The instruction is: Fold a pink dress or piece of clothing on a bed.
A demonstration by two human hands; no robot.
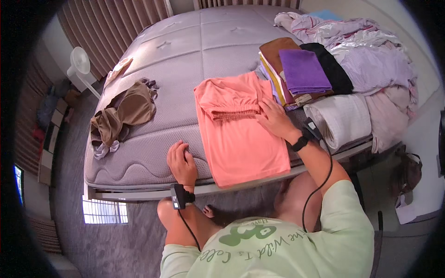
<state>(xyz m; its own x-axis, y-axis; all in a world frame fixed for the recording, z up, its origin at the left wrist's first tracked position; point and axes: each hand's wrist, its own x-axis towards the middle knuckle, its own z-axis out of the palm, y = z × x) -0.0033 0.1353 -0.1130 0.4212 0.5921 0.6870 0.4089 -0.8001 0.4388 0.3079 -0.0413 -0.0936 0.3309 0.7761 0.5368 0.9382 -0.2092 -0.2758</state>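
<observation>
A coral-pink garment (245, 148) is spread near the front edge of the mattress, its lower end reaching that edge. Its upper part is doubled over, with a gathered elastic band (235, 114) lying across it; whether this is one piece or two I cannot tell. My right hand (276, 119) lies on the right side of the garment beside the band, fingers stretched out. My left hand (182, 162) rests on the mattress just left of the garment, fingers extended and holding nothing. A dark strap with a small device circles each wrist.
Right of the garment stands a stack of folded clothes topped by a purple cloth (306, 70), beside a folded white towel (340, 121) and heaped pale bedding (375, 65). Brown bras (134, 104) lie on the mattress (181, 51) at left. A white fan (80, 60) stands beyond.
</observation>
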